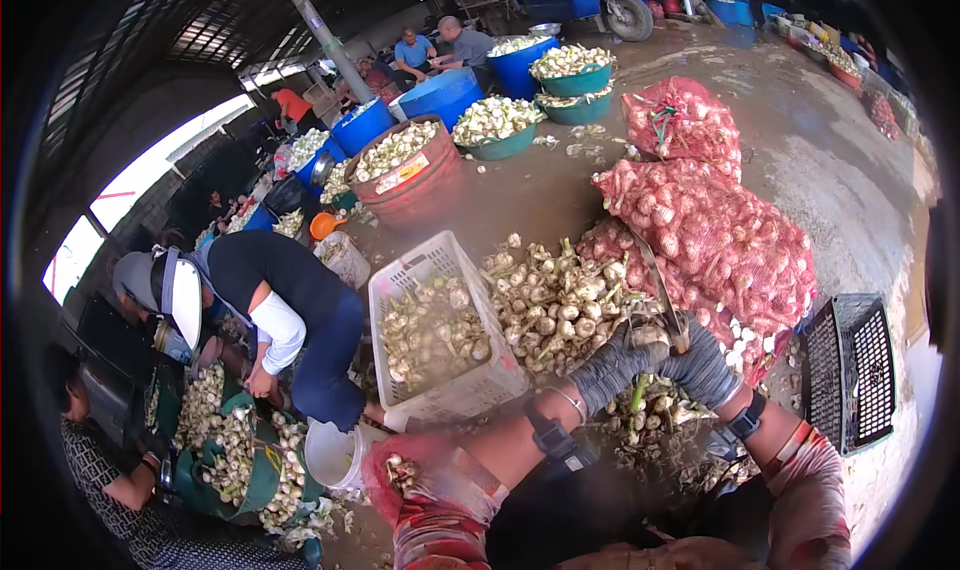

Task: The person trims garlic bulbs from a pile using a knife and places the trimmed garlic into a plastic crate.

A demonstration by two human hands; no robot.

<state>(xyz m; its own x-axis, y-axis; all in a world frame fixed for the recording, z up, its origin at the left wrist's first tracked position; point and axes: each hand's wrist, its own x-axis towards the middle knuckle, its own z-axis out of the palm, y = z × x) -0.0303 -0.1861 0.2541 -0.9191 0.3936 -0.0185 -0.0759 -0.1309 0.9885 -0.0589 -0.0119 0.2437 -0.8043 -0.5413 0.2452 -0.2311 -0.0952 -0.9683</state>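
Note:
Both my hands wear grey knit gloves. My left hand [612, 368] is closed around a garlic bulb [648, 334], partly hidden by the fingers. Right beside it, my right hand [702, 362] is closed at the wooden lower end of a long, narrow knife [658, 280], whose blade points up and away. The hands nearly meet at the bulb. Behind them lies a heap of untrimmed garlic [560, 305]. Below the hands, roots and cut stalks [655, 425] litter the floor.
Left of the heap stands a white plastic crate [505, 378] with garlic inside. Red mesh sacks [720, 230] of garlic lie to the right, near a black crate [850, 370]. A co-worker [310, 310] bends at the left. Blue tubs [440, 95] stand farther back.

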